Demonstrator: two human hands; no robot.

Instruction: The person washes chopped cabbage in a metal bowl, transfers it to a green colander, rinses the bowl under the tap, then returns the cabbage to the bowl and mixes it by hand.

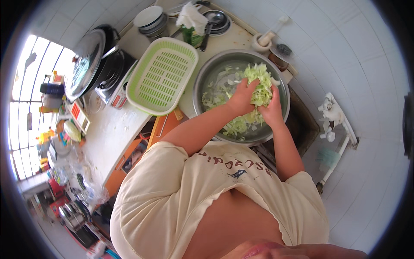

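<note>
A wide stainless steel basin point(197, 81) sits before me with water and shredded green leaves, likely cabbage, in it. Both my hands are over the basin and grip one clump of shredded cabbage point(261, 84) between them. My left hand point(242, 99) presses on the clump from the left with spread fingers. From the right, my right hand point(272, 110) cups it, partly hidden by the leaves. More loose shreds point(237, 125) float near the basin's front side and along its left.
Left of the basin stands a green-and-white plastic colander basket point(161, 76). Behind are stacked bowls point(148, 17), a ladle point(212, 19) and a mortar point(261, 43). A dark sink point(302, 119) and wall pipes point(339, 119) lie right. A lidded wok point(87, 61) stands far left.
</note>
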